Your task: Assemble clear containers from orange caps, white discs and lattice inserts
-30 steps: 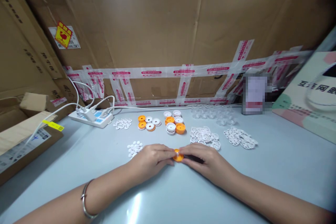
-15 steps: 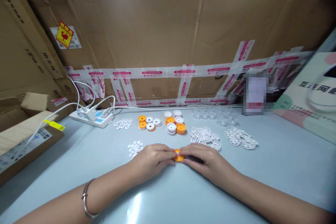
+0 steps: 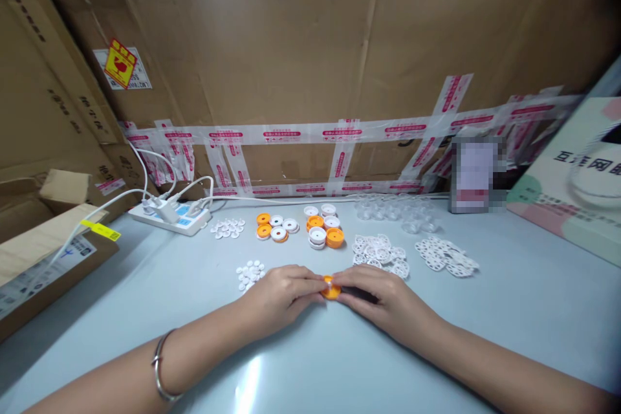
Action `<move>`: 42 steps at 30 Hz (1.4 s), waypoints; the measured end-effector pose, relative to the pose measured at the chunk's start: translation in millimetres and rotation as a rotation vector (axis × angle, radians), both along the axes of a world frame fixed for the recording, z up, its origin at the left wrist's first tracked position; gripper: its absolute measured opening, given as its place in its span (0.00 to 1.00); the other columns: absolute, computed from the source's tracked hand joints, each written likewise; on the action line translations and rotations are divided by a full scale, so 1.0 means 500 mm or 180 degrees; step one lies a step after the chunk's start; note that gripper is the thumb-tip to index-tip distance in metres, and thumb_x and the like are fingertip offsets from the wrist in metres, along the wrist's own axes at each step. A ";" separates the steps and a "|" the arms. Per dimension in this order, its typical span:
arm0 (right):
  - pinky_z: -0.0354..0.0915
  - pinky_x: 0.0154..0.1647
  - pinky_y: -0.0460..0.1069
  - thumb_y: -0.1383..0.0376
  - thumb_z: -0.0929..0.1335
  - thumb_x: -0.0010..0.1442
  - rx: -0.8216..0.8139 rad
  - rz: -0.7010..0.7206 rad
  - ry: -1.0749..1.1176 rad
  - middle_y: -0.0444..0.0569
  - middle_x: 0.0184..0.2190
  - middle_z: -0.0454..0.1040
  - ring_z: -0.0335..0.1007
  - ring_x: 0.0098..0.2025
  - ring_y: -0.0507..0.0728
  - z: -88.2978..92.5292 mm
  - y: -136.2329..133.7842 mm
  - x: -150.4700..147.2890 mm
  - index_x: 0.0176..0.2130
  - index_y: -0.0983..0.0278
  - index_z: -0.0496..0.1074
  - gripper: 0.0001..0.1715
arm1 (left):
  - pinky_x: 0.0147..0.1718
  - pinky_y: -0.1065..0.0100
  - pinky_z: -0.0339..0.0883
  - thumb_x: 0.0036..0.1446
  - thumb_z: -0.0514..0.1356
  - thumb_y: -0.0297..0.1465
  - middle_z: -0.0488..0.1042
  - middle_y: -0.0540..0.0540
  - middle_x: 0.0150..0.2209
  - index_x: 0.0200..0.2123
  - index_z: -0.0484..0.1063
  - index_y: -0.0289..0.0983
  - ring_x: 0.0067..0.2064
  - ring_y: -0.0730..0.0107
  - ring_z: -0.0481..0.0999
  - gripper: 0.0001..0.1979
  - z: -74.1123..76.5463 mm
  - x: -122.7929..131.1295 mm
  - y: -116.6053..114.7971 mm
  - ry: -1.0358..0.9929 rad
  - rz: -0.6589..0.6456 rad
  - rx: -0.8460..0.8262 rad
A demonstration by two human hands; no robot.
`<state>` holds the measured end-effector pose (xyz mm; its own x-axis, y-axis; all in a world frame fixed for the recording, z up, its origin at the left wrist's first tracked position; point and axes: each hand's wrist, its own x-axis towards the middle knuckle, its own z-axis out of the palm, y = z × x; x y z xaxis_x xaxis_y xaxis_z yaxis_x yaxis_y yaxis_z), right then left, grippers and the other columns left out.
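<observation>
Both hands meet at the middle of the grey table (image 3: 310, 362). My left hand (image 3: 281, 294) and my right hand (image 3: 376, 297) pinch one small orange round cap (image 3: 332, 288) between their fingertips, low over the tabletop. A white piece shows on top of the cap. A metal bangle (image 3: 159, 369) sits on my left wrist. Just left of my left hand lies a small heap of white discs (image 3: 249, 273). Right behind my right hand lies a pile of white lattice pieces (image 3: 381, 253).
Farther back stand orange and white caps (image 3: 324, 228), more caps (image 3: 276, 228), white discs (image 3: 226, 228), clear pieces (image 3: 392, 208) and a second lattice pile (image 3: 446, 256). A power strip (image 3: 169, 216) with cables lies back left. Cardboard walls ring the table; a box (image 3: 567, 187) leans at right.
</observation>
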<state>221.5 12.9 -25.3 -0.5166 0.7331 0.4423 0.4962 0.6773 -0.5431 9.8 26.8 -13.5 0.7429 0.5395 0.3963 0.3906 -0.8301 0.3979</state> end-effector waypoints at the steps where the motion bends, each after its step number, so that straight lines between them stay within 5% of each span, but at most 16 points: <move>1: 0.69 0.40 0.49 0.66 0.64 0.59 0.0008 0.0015 -0.0003 0.48 0.35 0.78 0.73 0.38 0.54 0.000 0.000 0.000 0.39 0.60 0.73 0.09 | 0.39 0.69 0.71 0.59 0.53 0.26 0.77 0.43 0.38 0.44 0.73 0.36 0.39 0.69 0.76 0.12 0.000 0.000 0.000 0.0006 0.0003 -0.0012; 42: 0.70 0.40 0.51 0.67 0.63 0.60 0.0095 0.0093 -0.0064 0.51 0.37 0.76 0.72 0.39 0.56 -0.004 -0.002 -0.003 0.40 0.60 0.76 0.13 | 0.38 0.69 0.69 0.60 0.51 0.27 0.75 0.42 0.38 0.44 0.72 0.36 0.39 0.67 0.74 0.13 -0.001 -0.001 -0.004 0.0257 -0.0017 0.0097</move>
<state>219.9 11.8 -27.3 -0.5465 0.7043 0.4530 0.4867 0.7074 -0.5126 9.2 24.9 -13.8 0.7758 0.5241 0.3512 0.4159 -0.8435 0.3399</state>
